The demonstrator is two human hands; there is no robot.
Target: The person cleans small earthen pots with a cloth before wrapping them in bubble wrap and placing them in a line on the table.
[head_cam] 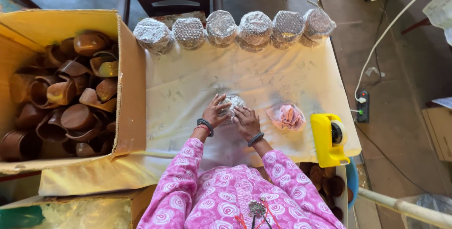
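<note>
Both hands, left hand and right hand, clasp a bubble-wrapped cup on the worktop, left of the yellow tape dispenser; loosened grip could let the wrap spring open.

sleeves: pink, white rose print | left wrist: dark and red bangles | right wrist: dark bangle
</note>
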